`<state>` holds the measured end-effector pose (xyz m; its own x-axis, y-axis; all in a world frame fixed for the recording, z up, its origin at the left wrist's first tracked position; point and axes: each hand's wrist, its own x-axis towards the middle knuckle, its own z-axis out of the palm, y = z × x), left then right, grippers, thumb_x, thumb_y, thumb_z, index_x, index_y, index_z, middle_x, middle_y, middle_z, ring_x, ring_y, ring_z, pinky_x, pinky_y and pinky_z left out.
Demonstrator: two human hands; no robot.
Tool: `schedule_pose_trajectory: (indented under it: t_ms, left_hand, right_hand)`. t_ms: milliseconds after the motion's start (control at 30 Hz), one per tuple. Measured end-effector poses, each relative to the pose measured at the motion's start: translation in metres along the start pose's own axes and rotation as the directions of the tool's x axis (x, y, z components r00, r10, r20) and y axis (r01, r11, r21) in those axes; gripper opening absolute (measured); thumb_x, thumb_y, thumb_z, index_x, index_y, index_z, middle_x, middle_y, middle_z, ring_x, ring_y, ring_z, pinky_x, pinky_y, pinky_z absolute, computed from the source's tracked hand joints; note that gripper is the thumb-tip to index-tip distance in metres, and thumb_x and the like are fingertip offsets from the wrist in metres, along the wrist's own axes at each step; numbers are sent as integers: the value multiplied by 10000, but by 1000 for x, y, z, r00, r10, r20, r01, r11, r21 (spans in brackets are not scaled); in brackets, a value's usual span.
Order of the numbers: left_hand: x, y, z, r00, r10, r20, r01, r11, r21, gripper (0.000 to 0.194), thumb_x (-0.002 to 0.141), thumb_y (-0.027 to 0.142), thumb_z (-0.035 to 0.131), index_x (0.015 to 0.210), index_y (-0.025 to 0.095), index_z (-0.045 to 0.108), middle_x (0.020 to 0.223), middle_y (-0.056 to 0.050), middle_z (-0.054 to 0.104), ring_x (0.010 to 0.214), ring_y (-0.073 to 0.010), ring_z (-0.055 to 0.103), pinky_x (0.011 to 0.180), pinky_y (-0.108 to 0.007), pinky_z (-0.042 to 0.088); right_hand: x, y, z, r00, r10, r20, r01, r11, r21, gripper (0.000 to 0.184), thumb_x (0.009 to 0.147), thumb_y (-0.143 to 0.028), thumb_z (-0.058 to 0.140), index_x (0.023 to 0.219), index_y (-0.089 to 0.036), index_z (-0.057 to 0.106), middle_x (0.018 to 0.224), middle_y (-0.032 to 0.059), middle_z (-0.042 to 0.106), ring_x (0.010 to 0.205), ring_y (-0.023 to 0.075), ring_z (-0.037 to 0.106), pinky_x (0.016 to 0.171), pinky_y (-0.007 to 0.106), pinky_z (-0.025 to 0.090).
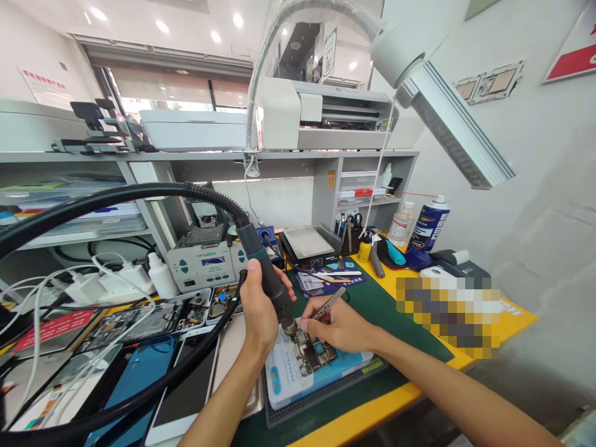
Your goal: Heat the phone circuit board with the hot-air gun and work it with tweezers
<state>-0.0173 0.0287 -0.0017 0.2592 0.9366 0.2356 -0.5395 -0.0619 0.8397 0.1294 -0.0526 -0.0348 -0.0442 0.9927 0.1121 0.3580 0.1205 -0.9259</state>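
Note:
My left hand (261, 310) is wrapped round the dark handle of a hot air gun (269, 273), which tilts nozzle-down. Its metal nozzle (289, 326) points at the upper left part of a phone circuit board (313, 357). My right hand (336, 324) pinches a pair of metal tweezers (329, 303), and rests low over the board's upper edge. The tweezer tips are close to the nozzle; my fingers partly hide them. Beneath the board lies a blue and white printed packet (284, 379), on a dark perforated mat (321, 397).
A thick black hose (116, 192) arcs in from the left. Opened phones and a white phone (189, 372) crowd the left side. Behind stand a hot air station (205, 264) and a heating plate (310, 245). A spray can (428, 223) and clear bottle (401, 225) stand right. A lamp (456, 118) hangs above.

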Motion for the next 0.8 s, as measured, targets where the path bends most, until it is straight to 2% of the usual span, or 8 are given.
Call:
schedule_pose_trajectory:
  t_ms: [267,800]
  left_hand:
    - [1,-1,1,1000,0,-6,0,1000,-7,656,885,823,533,766,183,616,617,-29,632,485,-157,589,482,-284,519]
    - [2,-1,0,1000,2,2,-2,1000,12,646,912,801,506,737,189,612,618,-23,613,488,-162,585,490,-293,512]
  right_hand:
    - [0,0,-1,1000,16,5,-16,1000,12,332,890,-481,813,839,-187,668,642,-14,603,543,127,522,499,252,409]
    - [0,3,0,1000,8,-1,-8,1000,-27,296,929,-447,759,844,-182,659,648,-10,590,551,127,519,513,254,417]
